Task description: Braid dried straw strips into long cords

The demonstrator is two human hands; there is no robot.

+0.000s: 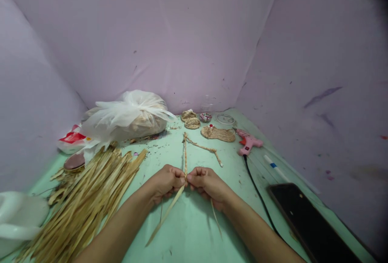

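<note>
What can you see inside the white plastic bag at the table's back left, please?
Through the lower right of the white plastic bag, pale tan material shows dimly. The bag's cloudy, bunched folds cover the rest, so its exact contents cannot be seen.

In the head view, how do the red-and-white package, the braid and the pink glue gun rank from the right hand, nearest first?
1. Braid: at the right hand's fingertips.
2. Pink glue gun: ahead, right.
3. Red-and-white package: far left.
</note>
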